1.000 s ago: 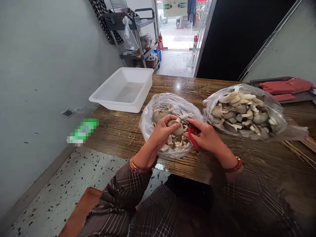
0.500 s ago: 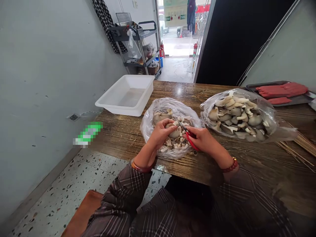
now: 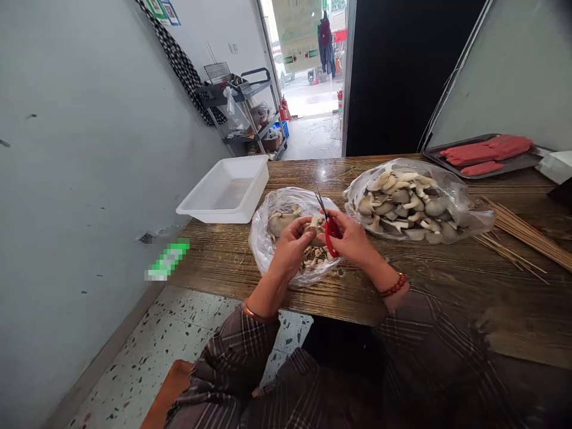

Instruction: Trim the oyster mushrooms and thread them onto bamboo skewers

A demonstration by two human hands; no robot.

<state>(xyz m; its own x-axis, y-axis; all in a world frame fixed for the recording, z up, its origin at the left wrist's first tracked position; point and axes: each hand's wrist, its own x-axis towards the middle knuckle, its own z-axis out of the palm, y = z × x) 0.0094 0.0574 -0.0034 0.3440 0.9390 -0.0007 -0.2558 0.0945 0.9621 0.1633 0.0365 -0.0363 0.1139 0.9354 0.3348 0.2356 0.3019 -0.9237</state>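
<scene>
Over a clear plastic bag [image 3: 259, 247], my left hand [image 3: 290, 243] pinches a pale oyster mushroom [image 3: 316, 223] between thumb and fingers. My right hand [image 3: 353, 238] is closed round the red handles of a pair of scissors [image 3: 331, 235], whose blades point up and away from me. Right fingertips come close to the mushroom; whether they touch it I cannot tell. Inside the bag lie a greyish mushroom [image 3: 280, 223] and small trimmed bits [image 3: 315, 256], partly hidden by my hands. To the right, a second plastic bag [image 3: 473, 219] holds a heap of grey-and-white oyster mushrooms [image 3: 402, 205].
A white plastic tub [image 3: 210, 215] stands at the table's left end. Far right are a dark tray [image 3: 496, 168] with red packets [image 3: 487, 150] and thin wooden skewers [image 3: 527, 235]. A grey trolley [image 3: 254, 116] is by the doorway beyond the wooden table [image 3: 402, 271].
The scissors have swung from pointing at the mushroom in my left hand to pointing upward, away from it. My hands are closer together. The camera view has shifted slightly.
</scene>
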